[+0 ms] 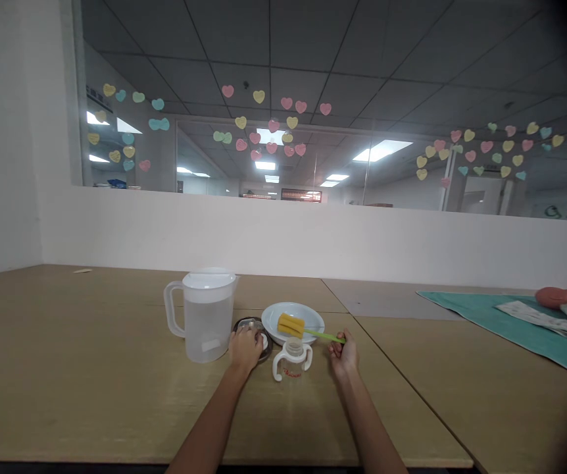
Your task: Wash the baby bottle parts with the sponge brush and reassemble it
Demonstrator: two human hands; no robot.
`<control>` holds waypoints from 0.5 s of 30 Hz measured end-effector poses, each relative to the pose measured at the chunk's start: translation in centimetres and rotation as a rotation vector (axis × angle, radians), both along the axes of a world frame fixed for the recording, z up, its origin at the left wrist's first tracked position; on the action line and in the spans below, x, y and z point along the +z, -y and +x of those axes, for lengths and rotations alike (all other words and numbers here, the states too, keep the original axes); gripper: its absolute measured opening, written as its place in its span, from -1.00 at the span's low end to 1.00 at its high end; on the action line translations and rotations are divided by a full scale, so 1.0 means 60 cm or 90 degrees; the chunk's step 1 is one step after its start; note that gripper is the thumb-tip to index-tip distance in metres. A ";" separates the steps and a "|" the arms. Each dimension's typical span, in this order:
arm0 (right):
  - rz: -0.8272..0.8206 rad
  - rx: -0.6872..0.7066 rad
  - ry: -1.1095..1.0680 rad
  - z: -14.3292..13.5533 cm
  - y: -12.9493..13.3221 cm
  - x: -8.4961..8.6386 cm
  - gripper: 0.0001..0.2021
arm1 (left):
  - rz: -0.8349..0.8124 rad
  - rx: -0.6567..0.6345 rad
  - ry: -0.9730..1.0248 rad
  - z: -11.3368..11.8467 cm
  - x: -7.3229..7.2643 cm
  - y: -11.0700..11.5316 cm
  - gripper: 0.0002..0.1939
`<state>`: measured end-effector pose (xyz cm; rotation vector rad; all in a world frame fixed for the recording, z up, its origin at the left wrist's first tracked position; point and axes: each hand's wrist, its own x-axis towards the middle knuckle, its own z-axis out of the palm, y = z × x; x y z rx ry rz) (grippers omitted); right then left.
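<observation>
My right hand is closed round the green handle of a bottle brush. Its yellow sponge head is over the white bowl. Just in front of the bowl stands a clear baby bottle with two white handles, upright and uncapped. My left hand reaches over a dark round dish, its fingers curled down at small clear and white parts. What those fingers grip, if anything, is hidden. Left of this hand stands a translucent pitcher with a white lid.
A teal cloth lies at the right, with a patterned white cloth and a coral-red object on it. Behind the table rises a white wall with a window above. A small flat scrap lies far left.
</observation>
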<state>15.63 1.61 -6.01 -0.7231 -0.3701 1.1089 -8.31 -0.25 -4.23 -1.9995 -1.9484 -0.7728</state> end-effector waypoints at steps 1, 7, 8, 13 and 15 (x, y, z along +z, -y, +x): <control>-0.002 0.000 -0.001 0.000 0.000 0.000 -0.62 | -0.003 0.001 0.000 0.000 0.000 0.000 -0.66; 0.000 -0.002 0.012 0.000 -0.001 0.000 -0.61 | -0.006 0.001 0.000 -0.001 0.000 -0.001 -0.67; 0.000 -0.002 0.014 -0.001 -0.001 -0.001 -0.61 | -0.006 0.002 0.001 -0.001 0.000 -0.001 -0.68; 0.000 -0.008 0.010 -0.001 0.000 0.000 -0.63 | -0.015 0.010 0.003 0.001 0.002 0.000 -0.69; 0.001 -0.007 0.011 -0.001 0.000 0.000 -0.63 | -0.024 0.013 0.002 0.002 0.002 0.001 -0.68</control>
